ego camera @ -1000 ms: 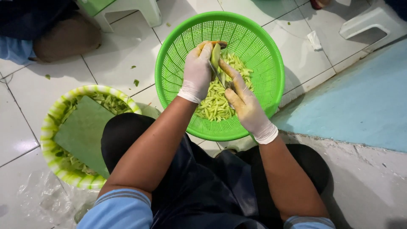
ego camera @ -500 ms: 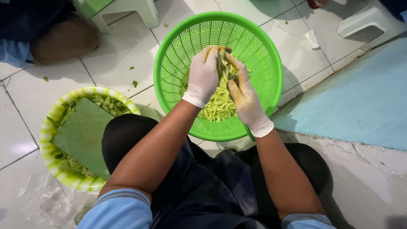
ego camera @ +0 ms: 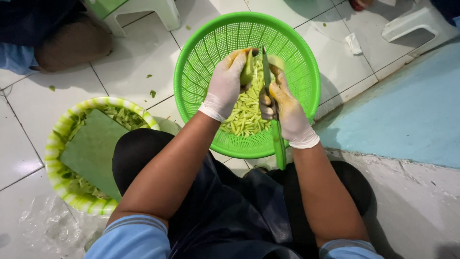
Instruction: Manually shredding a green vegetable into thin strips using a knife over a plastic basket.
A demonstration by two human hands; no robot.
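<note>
Right now the left hand (ego camera: 224, 85) is closed round a green fruit piece (ego camera: 247, 68) over the far side of the green basket (ego camera: 201, 43), and the right hand (ego camera: 285, 108) grips a green-handled knife (ego camera: 275, 129) just beside it — best cut with short strokes away from the fingers, so the strips (ego camera: 244, 112) fall inside.

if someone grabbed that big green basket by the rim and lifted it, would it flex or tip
The green basket is thin perforated plastic, so its rim would probably flex a little. It likely stays light: the pale green strips only cover the bottom. The pile lies fairly central, so tipping seems unlikely, though loose strips could slide.
</note>
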